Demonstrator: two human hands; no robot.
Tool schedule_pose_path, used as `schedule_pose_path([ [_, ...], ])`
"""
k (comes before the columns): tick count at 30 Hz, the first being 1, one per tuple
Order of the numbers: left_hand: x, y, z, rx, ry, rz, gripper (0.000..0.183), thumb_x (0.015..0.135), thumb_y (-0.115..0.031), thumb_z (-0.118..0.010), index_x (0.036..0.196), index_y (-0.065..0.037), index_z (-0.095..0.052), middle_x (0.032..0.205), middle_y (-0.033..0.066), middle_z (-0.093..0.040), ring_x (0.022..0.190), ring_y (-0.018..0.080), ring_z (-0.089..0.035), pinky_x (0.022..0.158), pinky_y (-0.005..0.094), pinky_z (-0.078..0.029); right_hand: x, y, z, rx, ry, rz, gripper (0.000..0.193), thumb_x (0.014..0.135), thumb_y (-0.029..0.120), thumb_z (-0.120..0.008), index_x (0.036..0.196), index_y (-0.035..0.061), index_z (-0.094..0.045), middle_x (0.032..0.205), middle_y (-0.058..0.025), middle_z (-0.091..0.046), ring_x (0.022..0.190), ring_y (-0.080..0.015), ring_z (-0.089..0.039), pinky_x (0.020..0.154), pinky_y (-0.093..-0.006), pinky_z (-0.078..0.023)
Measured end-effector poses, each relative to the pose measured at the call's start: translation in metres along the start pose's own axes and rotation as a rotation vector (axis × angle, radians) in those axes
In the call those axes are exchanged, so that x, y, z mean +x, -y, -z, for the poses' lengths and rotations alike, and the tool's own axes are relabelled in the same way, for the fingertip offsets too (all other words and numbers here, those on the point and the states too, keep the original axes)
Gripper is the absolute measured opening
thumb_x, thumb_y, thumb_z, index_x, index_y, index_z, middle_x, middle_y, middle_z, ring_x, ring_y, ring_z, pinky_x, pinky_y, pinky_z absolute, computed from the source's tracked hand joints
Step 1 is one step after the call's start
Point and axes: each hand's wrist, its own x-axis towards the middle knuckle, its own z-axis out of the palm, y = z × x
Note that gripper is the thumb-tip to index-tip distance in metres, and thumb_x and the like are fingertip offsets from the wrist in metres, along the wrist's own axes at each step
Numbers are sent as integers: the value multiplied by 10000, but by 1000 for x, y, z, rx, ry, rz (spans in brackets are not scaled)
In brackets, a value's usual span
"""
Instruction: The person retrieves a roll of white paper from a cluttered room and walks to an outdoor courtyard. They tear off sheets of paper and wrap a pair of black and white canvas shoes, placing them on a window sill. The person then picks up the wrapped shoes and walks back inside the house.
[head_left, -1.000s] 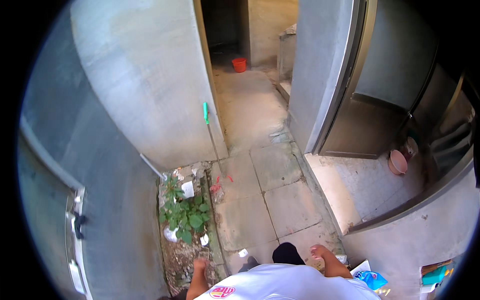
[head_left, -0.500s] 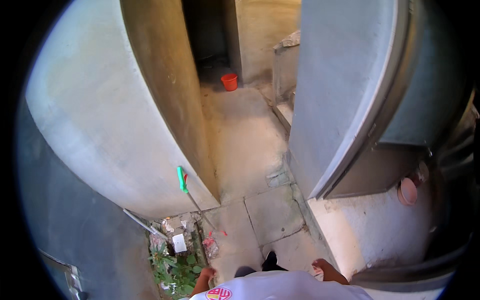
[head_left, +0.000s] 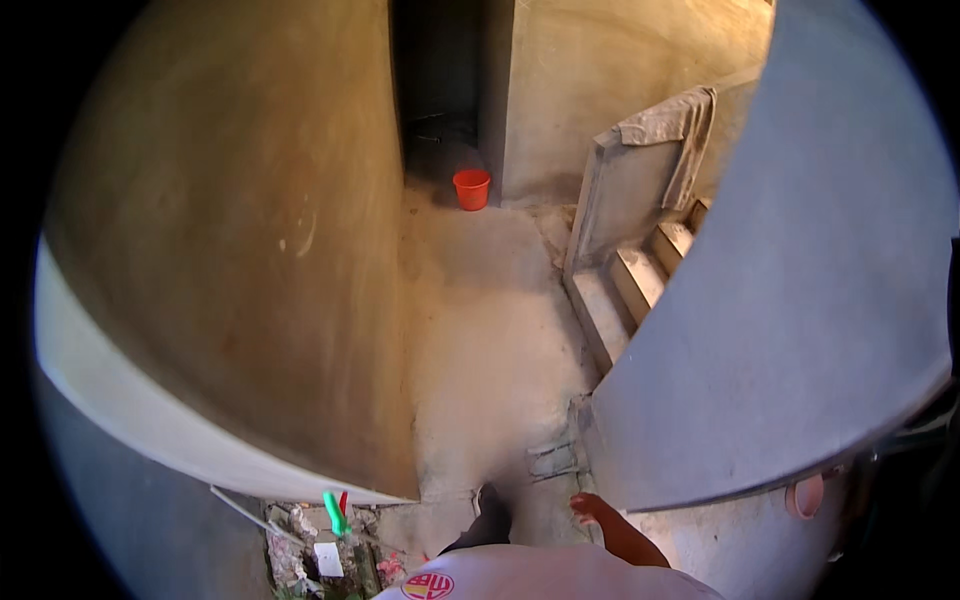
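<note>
My right hand (head_left: pixel 588 508) hangs low at my side, beside the lower end of the grey wall. Its fingers look loosely bent and apart, with nothing seen in them. My left hand is out of the picture. Ahead on the concrete floor stands a red bucket (head_left: pixel 471 190), by a dark doorway. To my lower left, a green-handled reaching tool (head_left: pixel 335 512) with a red trigger leans near the wall's foot; its lower part is hard to make out.
A tan wall (head_left: pixel 250 230) bounds the passage on the left, a grey wall (head_left: pixel 780 330) on the right. Concrete steps (head_left: pixel 603 305) rise at the right behind a low wall with a cloth (head_left: pixel 660 122) draped over it. A pinkish basin (head_left: pixel 804 496) sits at far right; rubble (head_left: pixel 297 522) lies lower left.
I have walked forward into the passage; the red bucket is nearer and more of the steps shows. The green-handled tool has slipped toward the lower edge. My left hand has left the view.
</note>
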Motion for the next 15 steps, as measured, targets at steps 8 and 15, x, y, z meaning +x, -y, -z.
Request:
schedule_pose_path([
  [8, 68, -419, 144, 181, 381, -144, 798, 970, -661, -212, 1119, -43, -694, 1205, 77, -673, 1284, 259, -489, 931, 541, -469, 64, 141, 78, 96, -73, -244, 225, 897, 257, -646, 1084, 147, -586, 1050, -75, -609, 951, -248, -629, 684, -520, -586],
  [15, 138, -626, 227, -131, 121, -588, 621, 1017, -361, -238, 991, 14, -733, 1135, 111, -701, 1115, 230, -568, 1003, 377, -407, 164, 241, 150, -106, 16, -381, 289, 912, 295, -647, 1128, 114, -580, 1095, -107, -607, 1005, -292, -628, 643, -534, -596],
])
